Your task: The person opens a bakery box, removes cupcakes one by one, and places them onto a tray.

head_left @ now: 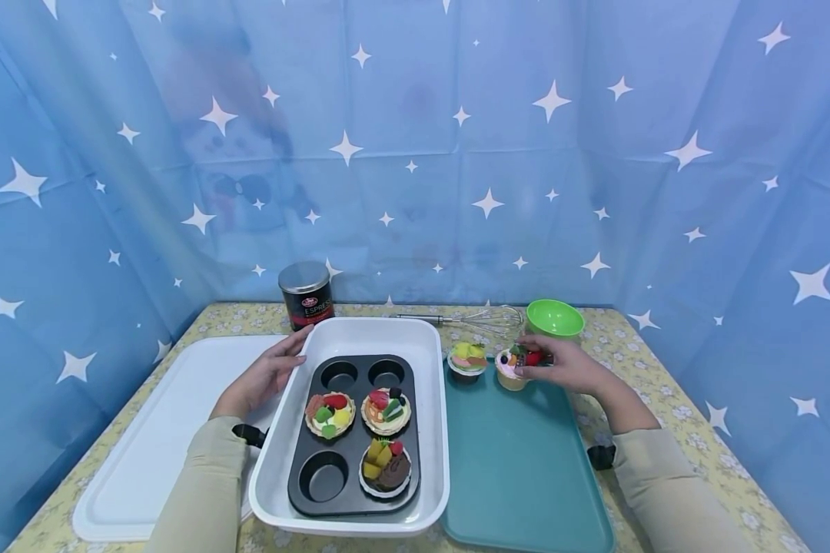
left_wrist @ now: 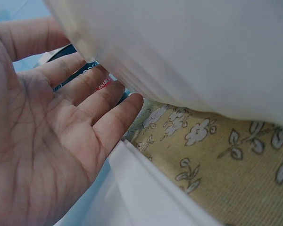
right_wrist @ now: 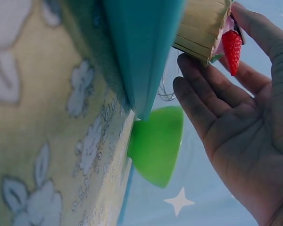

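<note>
A white baking dish (head_left: 360, 338) sits at the table's centre and holds a black muffin tin (head_left: 356, 434). Three of the tin's six cups carry fruit-topped toy tarts (head_left: 386, 411), and the other three are empty. At 3 o'clock from the dish lies a teal tray (head_left: 526, 461), with two toy cupcakes at its 12 o'clock end. The right hand (head_left: 567, 367) curls its fingers round the right-hand cupcake (head_left: 515, 367), and the other cupcake (head_left: 467, 359) stands free just beside it. The left hand (head_left: 266, 374) rests against the dish's outer left wall, fingers straight and close together. Only the left wrist view shows that open palm (left_wrist: 42, 141), and there the dish is a white blur. A green bowl (head_left: 555, 317) and a whisk (head_left: 473, 319) lie behind the tray, and a dark coffee can (head_left: 307, 294) stands at 11 o'clock. The right wrist view shows the cupcake's ribbed paper cup and a strawberry, with most of its top cut off.
</note>
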A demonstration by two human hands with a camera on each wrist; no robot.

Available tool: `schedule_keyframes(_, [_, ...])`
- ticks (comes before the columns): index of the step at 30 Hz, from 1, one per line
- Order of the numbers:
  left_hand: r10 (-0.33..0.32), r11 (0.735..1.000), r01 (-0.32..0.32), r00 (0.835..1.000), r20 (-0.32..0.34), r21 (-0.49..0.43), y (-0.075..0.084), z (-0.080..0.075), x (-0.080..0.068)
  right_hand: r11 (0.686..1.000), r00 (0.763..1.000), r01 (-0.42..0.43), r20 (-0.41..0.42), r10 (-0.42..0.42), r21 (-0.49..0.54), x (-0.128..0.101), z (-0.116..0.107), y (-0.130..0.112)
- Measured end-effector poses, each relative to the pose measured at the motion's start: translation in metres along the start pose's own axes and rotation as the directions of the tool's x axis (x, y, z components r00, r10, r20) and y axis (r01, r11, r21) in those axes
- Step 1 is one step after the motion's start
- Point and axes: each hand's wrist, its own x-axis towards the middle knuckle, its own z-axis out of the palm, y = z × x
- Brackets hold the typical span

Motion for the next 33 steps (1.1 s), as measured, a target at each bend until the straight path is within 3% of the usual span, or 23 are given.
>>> schedule_keyframes(27, [-0.009, 1.0, 0.009, 1.0, -0.021, 0.0, 0.001, 0.002, -0.001, 1.0, 1.0, -0.001, 0.023, 0.001, 0.02, -0.002, -0.001, -0.005])
schedule_keyframes(33, [0.004, 1.0, -0.005, 1.0, -0.019, -0.004, 0.002, 0.003, -0.001, 1.0, 1.0, 0.02, -0.005, -0.02, -0.001, -0.002, -0.004, -0.013])
